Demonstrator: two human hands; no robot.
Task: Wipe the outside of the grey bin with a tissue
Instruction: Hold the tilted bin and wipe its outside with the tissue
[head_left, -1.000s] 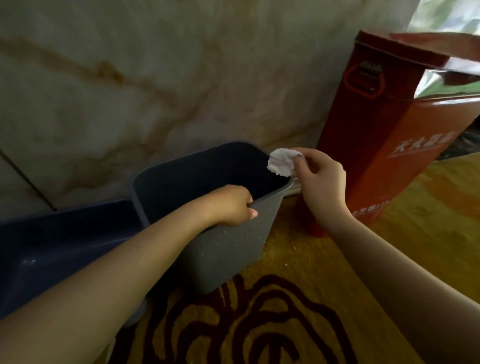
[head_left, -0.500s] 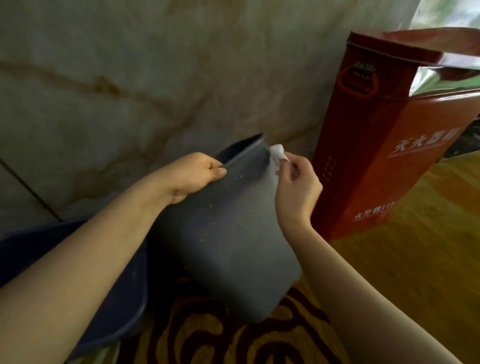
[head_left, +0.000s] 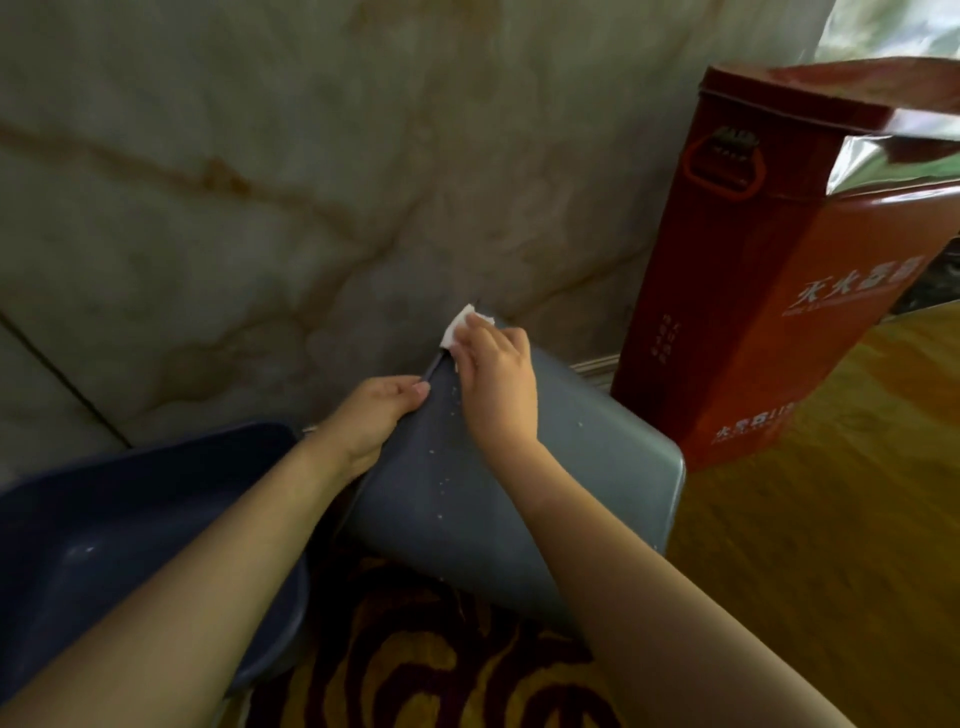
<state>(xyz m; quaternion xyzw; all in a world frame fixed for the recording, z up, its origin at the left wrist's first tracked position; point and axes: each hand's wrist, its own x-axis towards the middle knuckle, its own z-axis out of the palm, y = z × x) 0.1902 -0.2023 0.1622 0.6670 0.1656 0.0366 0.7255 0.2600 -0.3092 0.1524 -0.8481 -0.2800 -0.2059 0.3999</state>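
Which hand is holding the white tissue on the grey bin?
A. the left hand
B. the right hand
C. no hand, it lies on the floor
B: the right hand presses the tissue against the tipped grey bin, while the left hand grips the bin's rim.

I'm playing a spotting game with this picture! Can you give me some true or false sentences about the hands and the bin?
1. The right hand presses a white tissue on the grey bin. True.
2. The grey bin stands upright. False: it is tipped over, its outer side facing up.
3. The left hand grips the bin's edge. True.
4. The red metal box lies flat. False: it stands upright beside the bin.
5. White specks dot the bin's side. True.
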